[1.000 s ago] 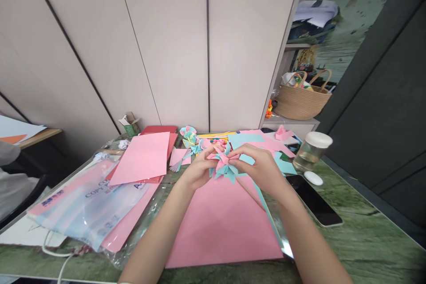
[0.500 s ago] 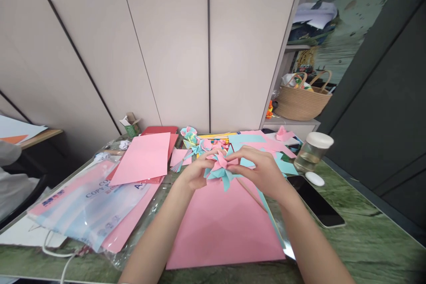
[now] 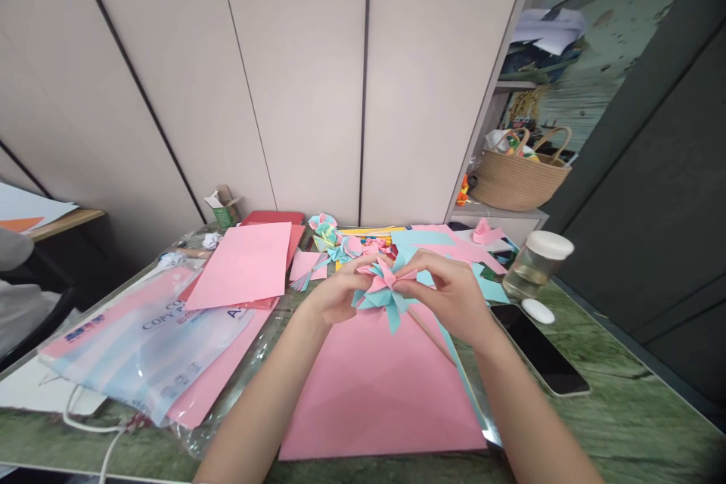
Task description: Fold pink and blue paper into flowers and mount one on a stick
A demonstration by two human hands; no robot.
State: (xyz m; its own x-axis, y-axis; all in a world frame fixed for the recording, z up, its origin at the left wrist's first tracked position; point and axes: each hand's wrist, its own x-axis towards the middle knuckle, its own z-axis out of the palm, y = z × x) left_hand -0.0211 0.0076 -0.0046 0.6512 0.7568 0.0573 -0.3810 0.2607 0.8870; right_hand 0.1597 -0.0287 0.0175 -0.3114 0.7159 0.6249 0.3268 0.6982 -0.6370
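Head view: the layered pink-and-turquoise folded-paper flower is held up over the far part of the large flat pink paper sheet, which serves as landmark here. The person's left hand is curled round the flower's left and rear side, its fingertips partly hidden by the petals; the right hand has thumb and forefinger pinched on the petals at the right. So both hands are closed on the one flower, and a thin brown stick slants over the sheet's right side below them. The work in hand looks like settling the petals: it should go best with the left hand supporting lightly from beneath and the right taking one petal at a time near its root, since a hard squeeze could crease neighbouring layers. Among containers, a clear jar with a white lid, beyond the sheet to its right, holds pale yellowish liquid. A printed clear plastic paper bag, left of the sheet, seems to have pink and blue paper in it. A small green-and-white cardboard box, far beyond to the left, stands with its flaps up, contents unclear. A tan woven basket with two handles, on a shelf far beyond to the right, holds white plastic and something multicoloured.
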